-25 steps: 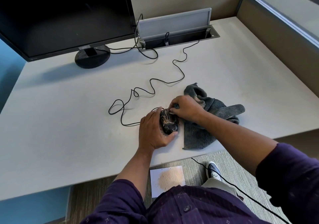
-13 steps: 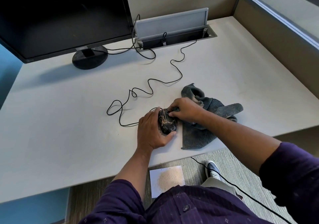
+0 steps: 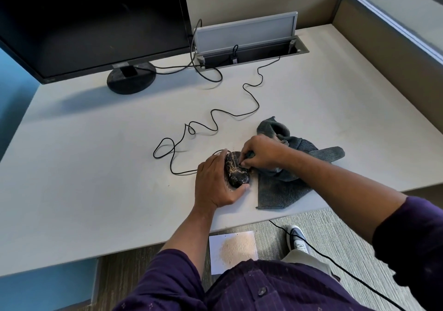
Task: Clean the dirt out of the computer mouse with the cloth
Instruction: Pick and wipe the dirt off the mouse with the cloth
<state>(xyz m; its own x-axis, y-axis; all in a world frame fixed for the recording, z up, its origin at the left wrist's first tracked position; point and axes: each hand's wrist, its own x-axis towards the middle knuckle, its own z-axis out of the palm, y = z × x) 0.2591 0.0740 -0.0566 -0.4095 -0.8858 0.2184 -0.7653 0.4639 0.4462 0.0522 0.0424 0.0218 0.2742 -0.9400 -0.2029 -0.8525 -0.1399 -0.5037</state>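
White desk (image 3: 96, 167), bare surface matte. Black monitor (image 3: 91, 18) stood at far left on a round black base (image 3: 131, 78). Cable hatch (image 3: 251, 54) was set into the desk's far edge, grey lid (image 3: 245, 32) raised. White paper (image 3: 233, 250) lay on the carpeted floor (image 3: 335, 234), bearing a pile of pale powder (image 3: 236, 250). One sneaker (image 3: 297, 238) was beside it

Black, dirt-speckled computer mouse (image 3: 236, 173) lies on the desk beside crumpled grey cloth (image 3: 285, 179).

cable (image 3: 215, 123) loops left of mouse (image 3: 236, 173) | cloth (image 3: 287, 181) right
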